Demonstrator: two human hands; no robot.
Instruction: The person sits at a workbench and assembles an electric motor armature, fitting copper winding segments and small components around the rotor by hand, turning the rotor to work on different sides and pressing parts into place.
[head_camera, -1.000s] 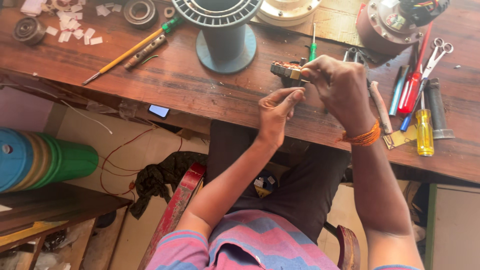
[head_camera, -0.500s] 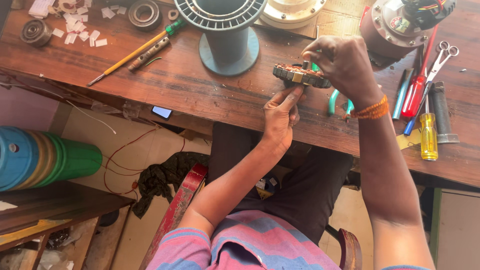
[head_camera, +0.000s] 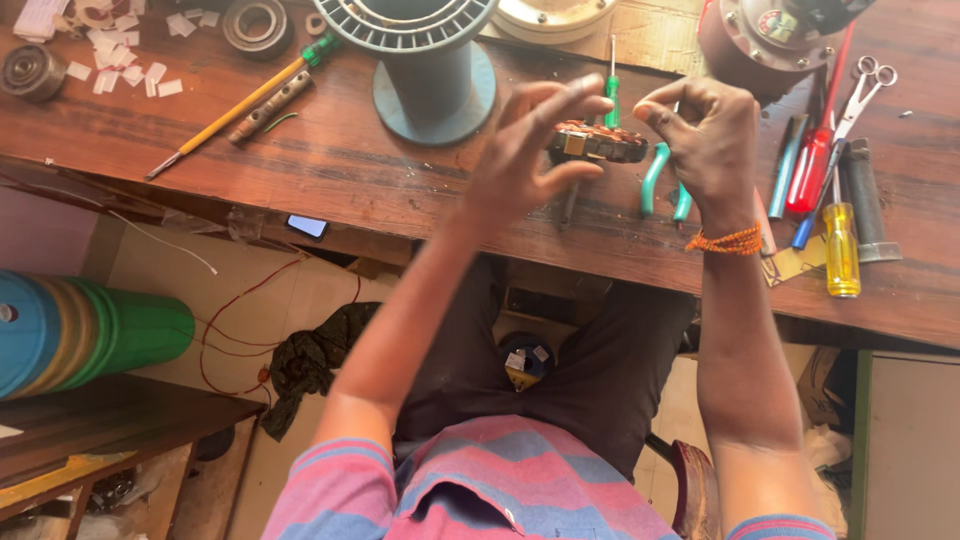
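Note:
I hold a small round coil-wound stator (head_camera: 600, 142), with copper windings, just above the wooden bench (head_camera: 330, 170). My left hand (head_camera: 525, 155) grips it by its left edge, index finger over the top and thumb underneath, the other fingers spread. My right hand (head_camera: 705, 135), with an orange thread band on the wrist, hovers just right of the stator. Its thumb and fingers are pinched together, and I see nothing between them. Teal-handled pliers (head_camera: 660, 180) lie on the bench under my right hand.
A grey-green empty wire spool (head_camera: 432, 70) stands behind my left hand, with a green screwdriver (head_camera: 612, 85) beside it. Scissors (head_camera: 868, 85), pens and a yellow screwdriver (head_camera: 840, 250) lie at right. A motor housing (head_camera: 765, 40) sits at the back right. A bearing (head_camera: 258, 22) and paper scraps lie at the back left.
The stator passed from my right hand's grip to my left. The right hand drew off to the right with fingers pinched. My left hand's fingers have spread.

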